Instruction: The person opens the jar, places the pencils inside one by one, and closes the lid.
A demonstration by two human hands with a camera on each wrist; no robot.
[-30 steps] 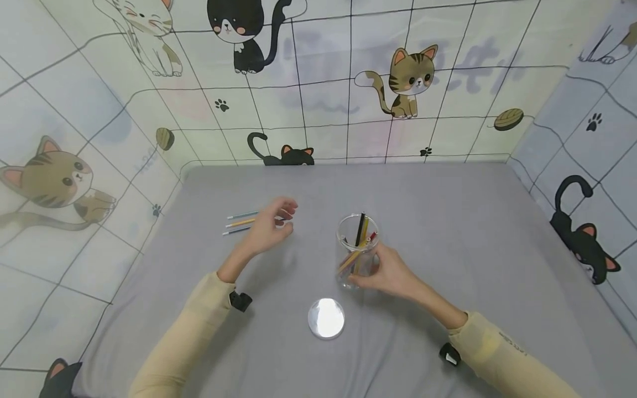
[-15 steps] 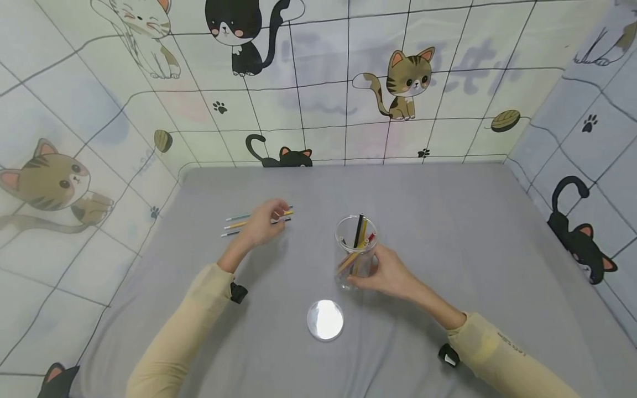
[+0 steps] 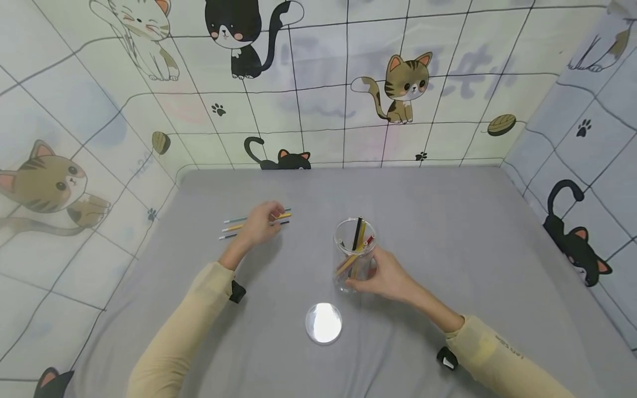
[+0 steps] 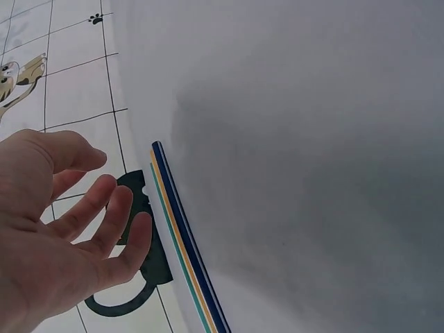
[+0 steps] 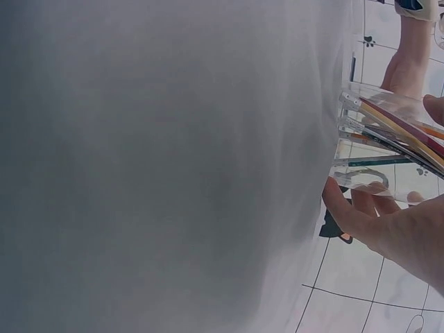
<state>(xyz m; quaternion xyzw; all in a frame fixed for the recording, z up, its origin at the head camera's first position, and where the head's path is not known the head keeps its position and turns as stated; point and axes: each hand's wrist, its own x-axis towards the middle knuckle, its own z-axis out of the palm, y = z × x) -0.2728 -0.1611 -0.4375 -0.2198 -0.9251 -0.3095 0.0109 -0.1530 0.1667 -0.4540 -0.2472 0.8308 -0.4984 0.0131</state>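
Observation:
Three pencils lie side by side at the left of the table: a teal pencil (image 3: 235, 220), a yellow pencil (image 3: 233, 227) and a dark blue pencil (image 3: 228, 236). My left hand (image 3: 260, 224) is over their middle, hiding part of them. In the left wrist view its fingers (image 4: 119, 222) are loosely bent with nothing between them. My right hand (image 3: 388, 276) grips a clear jar (image 3: 342, 283) low on its side, thumb in front. Inside the upright jar lean several pencils, among them a black pencil (image 3: 357, 235); the right wrist view shows a teal pencil (image 5: 378, 160) too.
A clear round lid (image 3: 323, 324) lies flat on the grey cloth (image 3: 428, 215), nearer me than the jar. White cat-print sheets (image 3: 318, 121) hang at the back and both sides of the table.
My left hand has moved left and a little toward me, so the pencils' right ends now show beyond its fingers. The right hand stays on the jar.

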